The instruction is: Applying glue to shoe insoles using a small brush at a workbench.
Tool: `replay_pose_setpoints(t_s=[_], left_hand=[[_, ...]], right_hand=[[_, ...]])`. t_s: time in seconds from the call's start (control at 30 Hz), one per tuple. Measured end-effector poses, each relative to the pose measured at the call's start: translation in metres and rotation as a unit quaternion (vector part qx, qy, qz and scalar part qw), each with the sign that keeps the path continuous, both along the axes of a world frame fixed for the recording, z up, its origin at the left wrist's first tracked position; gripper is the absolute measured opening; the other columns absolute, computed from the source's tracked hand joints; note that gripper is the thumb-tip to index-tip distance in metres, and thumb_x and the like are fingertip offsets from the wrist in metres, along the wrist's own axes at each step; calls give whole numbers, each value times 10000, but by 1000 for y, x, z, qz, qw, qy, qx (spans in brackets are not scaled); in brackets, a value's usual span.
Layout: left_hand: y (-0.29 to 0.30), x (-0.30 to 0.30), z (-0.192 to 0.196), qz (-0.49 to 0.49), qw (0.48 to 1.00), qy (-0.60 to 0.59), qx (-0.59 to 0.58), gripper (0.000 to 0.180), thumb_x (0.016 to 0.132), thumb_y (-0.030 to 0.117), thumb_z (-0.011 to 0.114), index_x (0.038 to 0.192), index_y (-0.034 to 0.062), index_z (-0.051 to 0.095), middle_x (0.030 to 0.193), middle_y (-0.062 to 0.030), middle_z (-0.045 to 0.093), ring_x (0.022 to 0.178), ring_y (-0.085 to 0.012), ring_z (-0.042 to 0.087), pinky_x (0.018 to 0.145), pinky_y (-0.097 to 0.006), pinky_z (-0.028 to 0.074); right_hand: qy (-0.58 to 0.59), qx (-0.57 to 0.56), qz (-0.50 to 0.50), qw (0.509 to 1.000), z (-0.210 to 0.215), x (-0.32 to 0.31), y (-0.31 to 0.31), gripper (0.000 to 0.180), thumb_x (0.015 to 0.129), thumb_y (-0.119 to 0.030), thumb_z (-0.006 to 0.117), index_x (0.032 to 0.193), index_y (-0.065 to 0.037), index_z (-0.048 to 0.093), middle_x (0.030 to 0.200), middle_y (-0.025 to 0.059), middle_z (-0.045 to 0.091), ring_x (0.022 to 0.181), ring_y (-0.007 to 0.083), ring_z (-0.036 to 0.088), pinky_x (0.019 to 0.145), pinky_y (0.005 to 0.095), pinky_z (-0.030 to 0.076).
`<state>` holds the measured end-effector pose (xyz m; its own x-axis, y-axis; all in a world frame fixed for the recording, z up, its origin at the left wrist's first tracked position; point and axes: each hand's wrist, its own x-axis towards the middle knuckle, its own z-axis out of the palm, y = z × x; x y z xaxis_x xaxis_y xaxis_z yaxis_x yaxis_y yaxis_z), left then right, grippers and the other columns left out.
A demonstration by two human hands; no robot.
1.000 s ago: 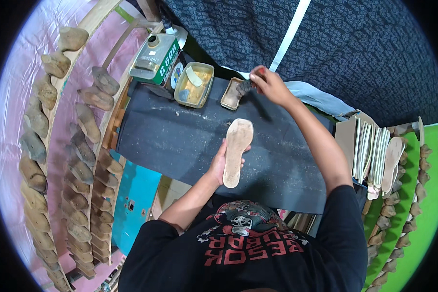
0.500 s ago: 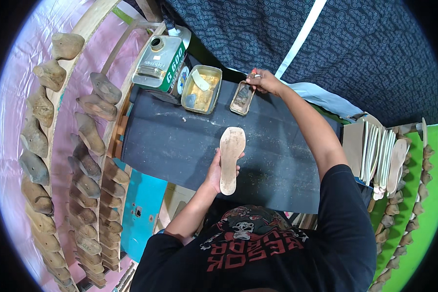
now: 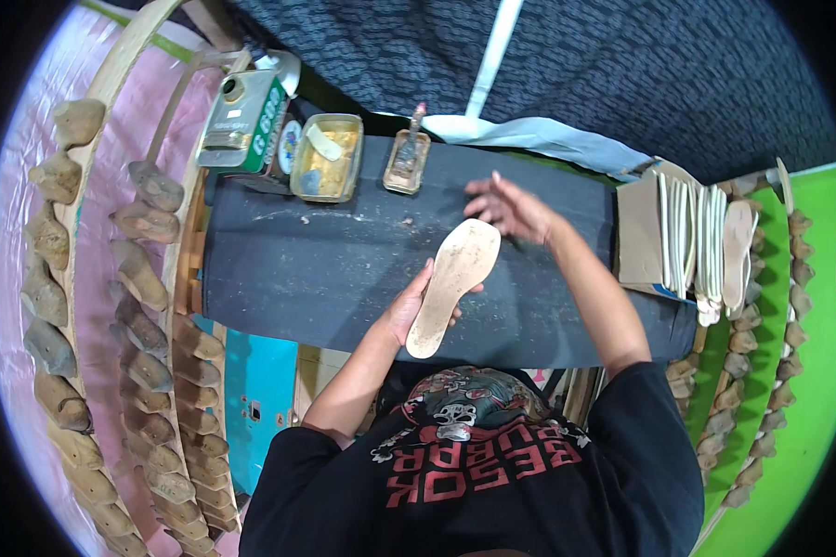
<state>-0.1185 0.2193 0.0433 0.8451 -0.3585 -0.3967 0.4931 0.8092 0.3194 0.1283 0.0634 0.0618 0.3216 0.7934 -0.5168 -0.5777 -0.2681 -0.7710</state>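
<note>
Left hand [image 3: 409, 311] grips the pale tan flat sole-shaped insole board [image 3: 453, 286] from underneath, fingers curled round its heel half, thumb on the near edge; the board is held above the dark grey cloth-covered workbench [image 3: 325, 269], toe end pointing away and slightly right. Right hand [image 3: 511, 209] is empty, fingers spread loose, hovering just beyond the toe of the board, apart from it. Behind it at the far bench edge: small rectangular metal tin with a brush standing in it [image 3: 406, 160], then a larger yellowish open tin with a pale scraper lying in it [image 3: 327, 158], then a green-and-white rectangular can [image 3: 241, 121]. Looks like adhesive in the tins, can't confirm at this size. Rows of wooden shoe lasts on curved racks [image 3: 139, 269] to the left; stack of pale flat soles upright in a cardboard box [image 3: 692, 237] to the right. Risks, as I judge them: board is held by one end only, so a push on the toe could lever it out of the hand; brush tin sits at the bench edge, a sideways sweep of the open hand could tip it
</note>
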Motion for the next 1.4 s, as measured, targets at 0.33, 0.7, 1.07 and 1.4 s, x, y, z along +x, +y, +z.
replay_pose_setpoints(t_s=[0.33, 0.7, 1.07, 1.4], left_hand=[[-77, 14, -11, -135, 988, 23, 78, 755, 1003, 663, 371, 1464, 68, 434, 1222, -168, 660, 813, -184, 706, 617, -331, 606], [-159, -90, 10, 204, 970, 40, 123, 710, 1025, 647, 300, 1522, 146, 382, 1340, -115, 606, 1108, -282, 653, 883, -486, 564], [-249, -282, -3, 558, 779, 202, 199, 656, 1027, 655, 258, 1395, 154, 469, 1257, -112, 623, 983, -256, 661, 832, -441, 565], [-342, -427, -63, 700, 657, 259, 109, 579, 1038, 609, 292, 1294, 155, 543, 1168, -63, 630, 983, -214, 613, 815, -408, 523]], right_hand=[[174, 203, -76, 960, -36, -82, -136, 647, 974, -667, 446, 1254, -96, 561, 1243, 136, 628, 1154, 265, 648, 905, 404, 592], [4, 121, -84, 989, -69, -75, -198, 514, 1026, -553, 459, 1241, -94, 545, 1022, 61, 681, 811, 153, 706, 493, 247, 541], [30, 106, 218, 970, -33, -239, -122, 649, 1065, -566, 298, 1461, -61, 395, 1322, 138, 576, 1089, 233, 654, 774, 379, 591], [-80, 44, 414, 906, -72, -388, -114, 619, 1069, -561, 286, 1453, -86, 391, 1311, 90, 573, 1048, 166, 630, 726, 333, 553]])
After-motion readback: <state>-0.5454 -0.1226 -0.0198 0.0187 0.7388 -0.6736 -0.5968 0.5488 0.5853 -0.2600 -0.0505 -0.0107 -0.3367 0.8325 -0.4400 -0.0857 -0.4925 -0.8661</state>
